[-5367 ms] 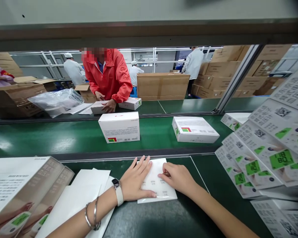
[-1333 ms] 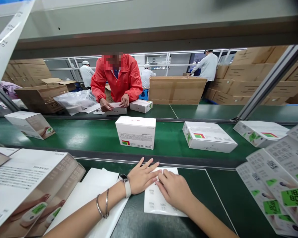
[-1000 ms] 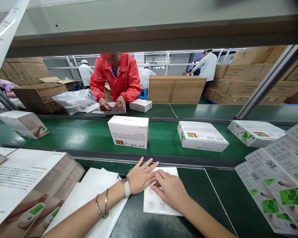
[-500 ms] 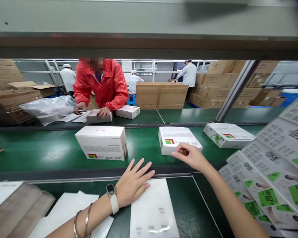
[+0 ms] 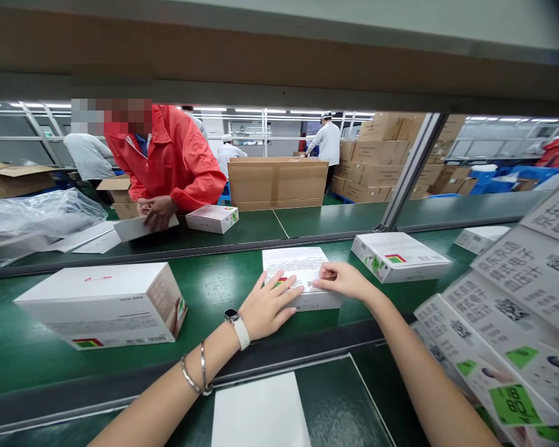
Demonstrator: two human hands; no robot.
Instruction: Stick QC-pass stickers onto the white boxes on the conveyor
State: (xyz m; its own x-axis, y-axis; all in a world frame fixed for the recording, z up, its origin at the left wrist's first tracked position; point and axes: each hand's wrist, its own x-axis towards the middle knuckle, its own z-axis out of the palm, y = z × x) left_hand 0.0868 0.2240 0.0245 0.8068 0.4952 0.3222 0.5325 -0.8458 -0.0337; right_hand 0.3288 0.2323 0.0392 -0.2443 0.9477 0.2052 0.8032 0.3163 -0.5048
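A flat white box (image 5: 302,261) lies on the green belt in front of me. My left hand (image 5: 268,304), with a watch and bangles at the wrist, has its fingers spread over the box's near left part. At the right side of the same box is my right hand (image 5: 342,279), thumb and forefinger pinched at its top face; whatever is between them is too small to make out. A larger white box (image 5: 107,304) stands on the belt to the left. Another flat white box (image 5: 400,256) rests to the right.
Printed cartons (image 5: 507,335) are piled at the right. A white sheet (image 5: 261,413) lies on the near table. Across the belt, a person in a red jacket (image 5: 181,155) handles a white piece beside a small box (image 5: 213,218). A metal post (image 5: 412,177) rises beyond the belt.
My left hand has moved from the near white sheet onto the box. My right hand now touches the box top. The view has shifted right, and the boxes sit differently in it.
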